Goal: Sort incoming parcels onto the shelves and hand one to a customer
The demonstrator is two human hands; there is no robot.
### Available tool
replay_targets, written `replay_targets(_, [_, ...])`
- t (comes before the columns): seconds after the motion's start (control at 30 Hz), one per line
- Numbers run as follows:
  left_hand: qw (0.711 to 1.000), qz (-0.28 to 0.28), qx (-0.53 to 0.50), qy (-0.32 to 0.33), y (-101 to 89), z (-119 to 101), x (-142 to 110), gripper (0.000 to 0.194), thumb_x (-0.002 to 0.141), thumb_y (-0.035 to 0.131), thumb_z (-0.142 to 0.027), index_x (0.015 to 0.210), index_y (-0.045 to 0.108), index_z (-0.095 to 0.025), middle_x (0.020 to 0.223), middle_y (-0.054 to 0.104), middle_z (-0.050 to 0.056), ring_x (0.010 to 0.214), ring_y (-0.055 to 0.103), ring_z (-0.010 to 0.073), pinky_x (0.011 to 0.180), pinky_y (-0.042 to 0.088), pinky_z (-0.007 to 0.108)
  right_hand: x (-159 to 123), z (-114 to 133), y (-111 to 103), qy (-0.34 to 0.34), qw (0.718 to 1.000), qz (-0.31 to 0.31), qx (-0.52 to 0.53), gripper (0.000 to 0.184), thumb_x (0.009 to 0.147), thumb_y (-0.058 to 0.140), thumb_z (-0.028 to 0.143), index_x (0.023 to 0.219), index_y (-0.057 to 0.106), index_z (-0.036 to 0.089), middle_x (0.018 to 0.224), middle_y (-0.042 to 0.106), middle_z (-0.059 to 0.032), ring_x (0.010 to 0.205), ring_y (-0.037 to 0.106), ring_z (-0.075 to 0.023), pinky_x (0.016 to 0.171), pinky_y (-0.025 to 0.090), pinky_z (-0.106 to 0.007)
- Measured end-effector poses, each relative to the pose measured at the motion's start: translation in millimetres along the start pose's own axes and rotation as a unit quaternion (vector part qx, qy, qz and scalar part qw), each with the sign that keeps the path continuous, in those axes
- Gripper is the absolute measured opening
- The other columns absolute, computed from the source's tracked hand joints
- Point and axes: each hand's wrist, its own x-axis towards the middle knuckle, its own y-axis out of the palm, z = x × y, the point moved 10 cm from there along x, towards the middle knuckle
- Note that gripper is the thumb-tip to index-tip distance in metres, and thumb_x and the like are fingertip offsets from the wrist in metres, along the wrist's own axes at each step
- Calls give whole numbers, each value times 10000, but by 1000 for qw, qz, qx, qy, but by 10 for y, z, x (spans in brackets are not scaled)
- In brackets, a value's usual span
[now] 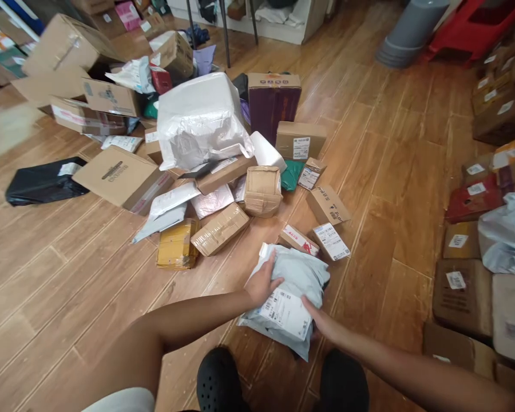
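A grey plastic mailer bag [298, 274] with a white shipping label [285, 313] lies on the wooden floor just in front of my feet. My left hand [264, 281] rests on its left edge, fingers together and curled over the bag. My right hand [321, 320] grips its right side near the label, fingertips tucked under the plastic. Two small parcels, one with a red and white label [298, 239] and one with a white label [331, 241], lie just beyond the bag.
A heap of cardboard boxes and mailers spreads ahead, with a big white bag [199, 120] on top and a black bag [43, 182] at the left. More boxes [463, 294] line the right side. My black shoes [218, 380] stand at the bottom edge.
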Motion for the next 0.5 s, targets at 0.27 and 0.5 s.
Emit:
replay_targets(0.27, [974, 37, 209, 85, -57, 131, 75, 704, 868, 463, -669, 1511, 294, -437, 1495, 334, 131, 1214, 566, 368, 981, 485, 542, -407, 1170, -67, -350, 693, -239, -583, 520, 884, 530, 598, 1208, 665, 214, 1292, 626, -169, 1202, 557, -369, 996, 446, -545])
replay_targets(0.5, [849, -445, 240, -153, -3007, 1297, -435, 685, 814, 590, -247, 1468, 412, -155, 1532, 377, 204, 1425, 307, 365, 1187, 195, 546, 395, 855, 143, -403, 645, -144, -633, 889, 750, 580, 754, 1513, 363, 352, 1598, 309, -133, 1405, 293, -499, 1037, 324, -713])
